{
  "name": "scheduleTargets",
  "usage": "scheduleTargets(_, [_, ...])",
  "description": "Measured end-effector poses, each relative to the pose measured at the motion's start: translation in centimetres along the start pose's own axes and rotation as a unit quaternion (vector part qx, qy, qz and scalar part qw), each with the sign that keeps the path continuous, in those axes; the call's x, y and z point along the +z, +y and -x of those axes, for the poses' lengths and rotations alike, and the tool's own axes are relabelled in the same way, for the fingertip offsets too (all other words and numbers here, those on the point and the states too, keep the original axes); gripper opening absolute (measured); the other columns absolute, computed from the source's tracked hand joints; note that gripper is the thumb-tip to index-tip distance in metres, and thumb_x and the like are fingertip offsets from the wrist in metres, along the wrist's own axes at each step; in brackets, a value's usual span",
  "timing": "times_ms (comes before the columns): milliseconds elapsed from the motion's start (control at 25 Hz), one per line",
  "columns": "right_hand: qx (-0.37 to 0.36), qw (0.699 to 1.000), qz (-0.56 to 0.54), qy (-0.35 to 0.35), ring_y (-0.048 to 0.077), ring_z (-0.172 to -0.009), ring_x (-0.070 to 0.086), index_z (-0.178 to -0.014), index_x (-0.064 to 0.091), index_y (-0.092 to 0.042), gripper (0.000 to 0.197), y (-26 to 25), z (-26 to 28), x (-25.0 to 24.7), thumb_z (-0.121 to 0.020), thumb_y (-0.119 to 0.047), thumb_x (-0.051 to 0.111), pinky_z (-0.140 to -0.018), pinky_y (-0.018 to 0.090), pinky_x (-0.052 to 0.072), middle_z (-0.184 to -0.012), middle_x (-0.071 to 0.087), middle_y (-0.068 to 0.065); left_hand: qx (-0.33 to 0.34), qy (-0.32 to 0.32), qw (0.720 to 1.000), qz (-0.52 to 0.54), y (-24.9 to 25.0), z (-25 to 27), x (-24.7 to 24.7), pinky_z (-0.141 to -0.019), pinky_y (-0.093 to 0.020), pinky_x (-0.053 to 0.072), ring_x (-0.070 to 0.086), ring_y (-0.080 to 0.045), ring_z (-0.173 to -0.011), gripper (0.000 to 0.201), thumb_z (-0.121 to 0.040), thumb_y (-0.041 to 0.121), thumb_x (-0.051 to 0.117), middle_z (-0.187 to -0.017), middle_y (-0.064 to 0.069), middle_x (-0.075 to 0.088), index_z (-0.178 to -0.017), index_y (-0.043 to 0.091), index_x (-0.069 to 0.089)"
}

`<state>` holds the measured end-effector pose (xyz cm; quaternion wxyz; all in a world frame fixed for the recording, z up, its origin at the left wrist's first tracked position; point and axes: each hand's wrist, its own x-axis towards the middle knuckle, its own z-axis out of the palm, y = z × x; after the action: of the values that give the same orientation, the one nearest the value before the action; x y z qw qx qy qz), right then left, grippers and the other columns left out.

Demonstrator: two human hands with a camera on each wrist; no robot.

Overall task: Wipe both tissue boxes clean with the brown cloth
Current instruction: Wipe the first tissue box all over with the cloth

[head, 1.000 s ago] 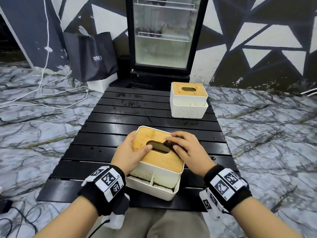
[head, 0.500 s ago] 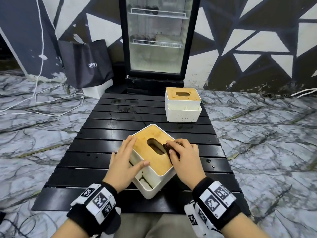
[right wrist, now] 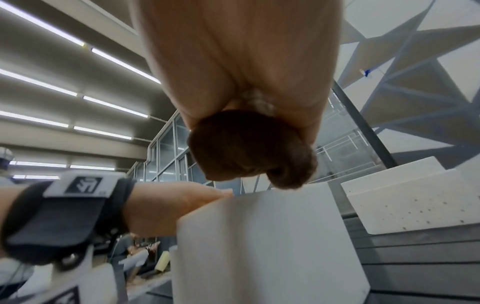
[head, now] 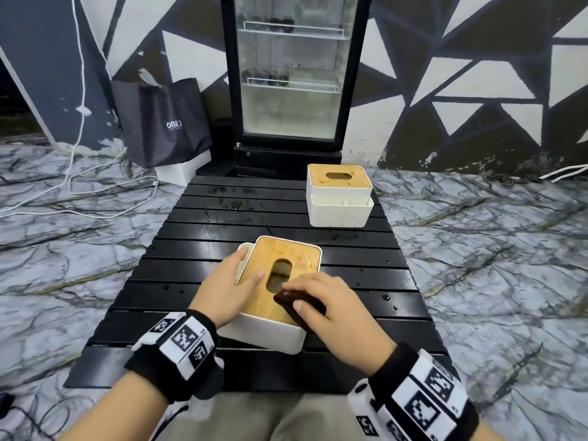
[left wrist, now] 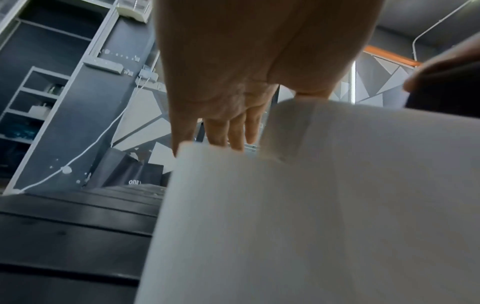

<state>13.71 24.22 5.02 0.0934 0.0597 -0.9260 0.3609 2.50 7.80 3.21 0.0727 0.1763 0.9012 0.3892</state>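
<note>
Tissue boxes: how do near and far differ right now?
The near tissue box is turned with its slot running away from the viewer; the far tissue box has its slot crosswise. The left hand rests on the near one and the right hand holds the brown cloth on its lid; the far one is untouched. Both are white with wooden lids.

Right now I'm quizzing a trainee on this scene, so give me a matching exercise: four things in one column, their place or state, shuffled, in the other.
Things:
1. brown cloth
2. near tissue box
3. far tissue box
4. black bag

Places or states:
A. on the floor beside the fridge
B. steadied by the left hand
C. pinched in the right hand
D. untouched at the table's far right

Pairs: 1-C, 2-B, 3-D, 4-A
</note>
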Motion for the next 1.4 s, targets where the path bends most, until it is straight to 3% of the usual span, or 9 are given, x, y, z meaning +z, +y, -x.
scheduleTargets(120, [-0.045,0.998,0.046,0.004,0.015,-0.121,0.037,-0.117,0.058,-0.027,0.031,1.5,-0.9,1.8,-0.089,-0.023,0.045,-0.103,0.016,0.019,-0.128,0.051,-0.007,-0.022,-0.021,0.999,-0.025,0.7,-0.1,1.1,-0.105,-0.04,0.036,0.046,-0.027,-0.125,0.061,-0.091,0.044,0.051,-0.139,-0.001,0.048,-0.144,0.025,0.027])
scheduleTargets(240, [-0.077,0.992,0.082,0.058,0.015,-0.13,0.031,-0.116,0.059,-0.026,0.034,2.6,-0.1,3.9,-0.089,-0.029,0.037,-0.107,0.028,0.021,-0.129,0.053,-0.002,-0.037,-0.013,0.999,-0.026,0.5,-0.6,1.5,-0.103,-0.042,0.037,0.049,-0.025,-0.122,0.06,-0.093,0.042,0.048,-0.136,0.0,0.051,-0.145,0.029,0.023])
scheduleTargets(560, [-0.087,0.996,0.01,0.033,0.008,-0.128,0.032,-0.117,0.059,-0.029,0.035,6.1,-3.1,2.6,-0.09,-0.029,0.037,-0.106,0.032,0.026,-0.127,0.054,-0.007,-0.051,-0.017,0.998,-0.011,-0.1,-0.9,1.3,-0.107,-0.038,0.034,0.044,-0.021,-0.129,0.065,-0.091,0.043,0.051,-0.143,0.002,0.045,-0.147,0.034,0.019])
scheduleTargets(640, [-0.062,0.997,0.003,0.042,0.001,-0.124,0.03,-0.117,0.06,-0.026,0.034,7.0,-4.9,1.9,-0.09,-0.025,0.04,-0.107,0.025,0.023,-0.126,0.053,-0.006,-0.048,-0.017,0.999,-0.015,0.0,-0.8,1.4,-0.106,-0.037,0.034,0.043,-0.021,-0.129,0.065,-0.092,0.043,0.051,-0.143,0.003,0.044,-0.147,0.034,0.019])
scheduleTargets(760, [-0.03,0.999,0.015,0.042,-0.004,-0.122,0.023,-0.117,0.06,-0.024,0.031,7.5,-6.3,1.4,-0.091,-0.018,0.043,-0.099,0.0,0.008,-0.126,0.052,-0.005,-0.048,-0.01,0.999,-0.02,0.0,-0.9,1.5,-0.106,-0.039,0.035,0.043,-0.021,-0.128,0.064,-0.092,0.044,0.05,-0.143,0.004,0.044,-0.147,0.035,0.019])
scheduleTargets(840, [-0.033,0.998,0.008,0.061,-0.005,-0.118,0.025,-0.115,0.061,-0.023,0.032,7.2,-6.0,1.7,-0.089,-0.017,0.044,-0.098,-0.003,0.007,-0.124,0.053,-0.002,-0.05,-0.002,0.998,-0.027,0.1,-0.9,1.7,-0.106,-0.041,0.035,0.044,-0.021,-0.128,0.063,-0.092,0.044,0.049,-0.143,0.005,0.044,-0.147,0.035,0.019])
scheduleTargets(1000, [-0.09,0.994,-0.012,0.066,0.006,-0.122,0.033,-0.111,0.064,-0.024,0.033,5.1,-2.2,3.3,-0.087,-0.024,0.041,-0.106,0.01,0.015,-0.121,0.057,-0.003,-0.054,0.007,0.998,-0.04,0.2,-1.0,1.9,-0.106,-0.043,0.034,0.044,-0.023,-0.128,0.063,-0.091,0.044,0.049,-0.142,0.004,0.045,-0.146,0.036,0.02])
scheduleTargets(1120, [-0.105,0.994,-0.009,0.036,0.006,-0.127,0.033,-0.113,0.061,-0.029,0.033,4.2,-0.2,3.9,-0.088,-0.025,0.04,-0.108,0.019,0.021,-0.122,0.055,-0.01,-0.055,0.001,0.998,-0.04,0.0,-1.0,1.8,-0.106,-0.045,0.034,0.045,-0.023,-0.127,0.063,-0.091,0.045,0.048,-0.142,0.004,0.045,-0.146,0.037,0.019])
scheduleTargets(1400, [-0.071,0.997,0.02,0.03,0.008,-0.12,0.04,-0.114,0.06,-0.03,0.034,7.3,-5.2,1.6,-0.089,-0.03,0.038,-0.102,0.041,0.032,-0.121,0.054,-0.009,-0.053,-0.012,0.998,-0.022,-0.1,-1.0,1.6,-0.108,-0.045,0.032,0.041,-0.021,-0.131,0.065,-0.091,0.045,0.05,-0.144,0.005,0.042,-0.147,0.036,0.018])
